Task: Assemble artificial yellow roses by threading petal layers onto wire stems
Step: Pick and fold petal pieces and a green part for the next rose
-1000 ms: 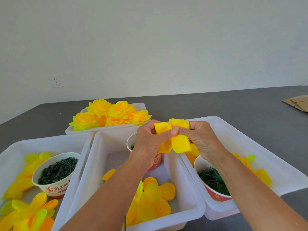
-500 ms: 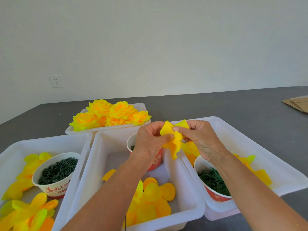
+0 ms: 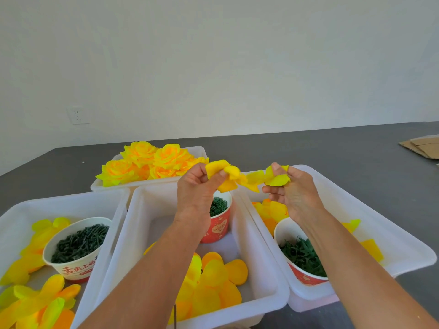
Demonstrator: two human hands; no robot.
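My left hand [image 3: 197,186] pinches a folded yellow petal bundle [image 3: 225,173] above the middle white bin [image 3: 123,245]. My right hand [image 3: 292,191] pinches a separate yellow petal layer [image 3: 276,178] a little to the right, over the right bin [image 3: 380,210]. The two petal pieces look apart, with loose lobes hanging between them. No wire stem shows in either hand. Loose orange-yellow petal layers [image 3: 213,279] lie in the middle bin. Finished yellow roses [image 3: 152,162] fill the back tray.
A red cup of green rings [image 3: 218,217] stands in the middle bin. The right bin holds a red cup of green leaves [image 3: 301,255] and petals. The left bin [image 3: 14,210] holds a cup of dark green pieces [image 3: 78,243] and petals. Cardboard [image 3: 422,148] lies far right.
My hands were together on one folded petal cluster. They have pulled apart sideways, the right hand drawing a petal layer away to the right while the left keeps the bundle.
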